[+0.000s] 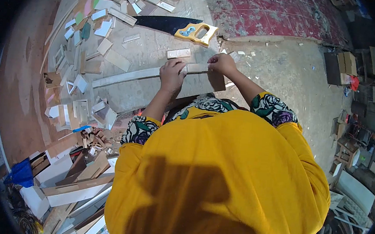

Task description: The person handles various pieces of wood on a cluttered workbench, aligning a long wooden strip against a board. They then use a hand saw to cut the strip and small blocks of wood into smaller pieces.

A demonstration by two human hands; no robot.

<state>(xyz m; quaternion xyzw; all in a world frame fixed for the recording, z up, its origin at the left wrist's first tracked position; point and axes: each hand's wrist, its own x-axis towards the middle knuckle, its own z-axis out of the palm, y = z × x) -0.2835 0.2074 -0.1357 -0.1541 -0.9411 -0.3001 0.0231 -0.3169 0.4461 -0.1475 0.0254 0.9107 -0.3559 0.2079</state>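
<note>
My left hand (172, 74) and right hand (221, 63) both clench the long pale wooden strip (129, 76), which lies on the dusty grey floor (281, 75) ahead of me. Its long axis runs left to right, the far end pointing lower left. My knuckles hide the grip itself. Beyond lies a black-bladed handsaw with a yellow handle (189, 29), blade pointing left.

Both your arms reach forward, elbows bent and forearms bare below patterned sleeves. Your left hand (172, 75) is curled knuckles-up, its grip closed. Your right hand (221, 63), just beside it, is also clenched, fingers pinched together at the tips.
</note>
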